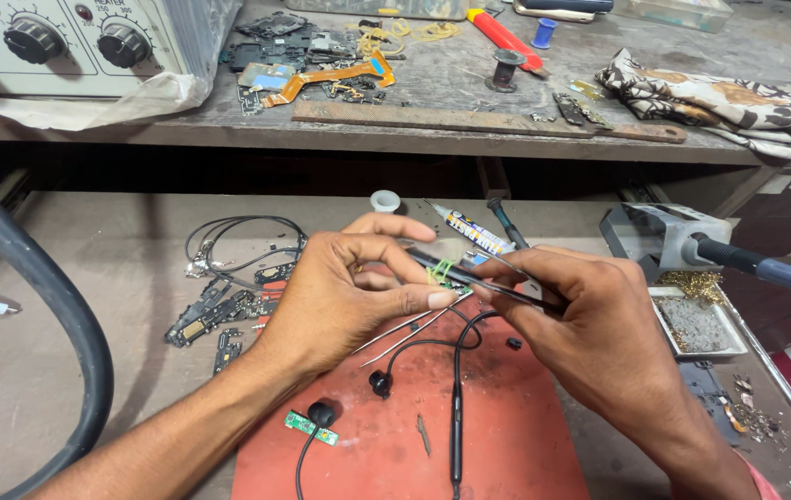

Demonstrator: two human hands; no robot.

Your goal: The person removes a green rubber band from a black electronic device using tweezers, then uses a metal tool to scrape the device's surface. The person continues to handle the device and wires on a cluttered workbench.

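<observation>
Fine work over a red mat on a cluttered repair bench

A worn grey bench [90, 278] fills the view, with a raised shelf [433, 125] behind it carrying a grey control box [62, 37] with black knobs, an orange flex strip [326, 79], a long rusty metal bar [470, 118], a red-handled tool [504, 37] and a patterned cloth [720, 100]. A thick grey hose [53, 296] curves down the left side. On the lower surface lie small black circuit parts [219, 319], a glue tube [471, 230] and a soldering iron stand [664, 236] beside a tray [696, 324] of brass wool.

A red mat [497, 435] lies under both hands. The left hand [340, 296] pinches a small green-wired part [442, 271] between thumb and fingers, held above the mat's far edge. The right hand [590, 324] grips dark tweezers [479, 278] whose tips meet that part. A black earphone cable [456, 389] trails from there down across the mat, ending in earbuds [324, 412] beside a small green board [307, 427]
</observation>
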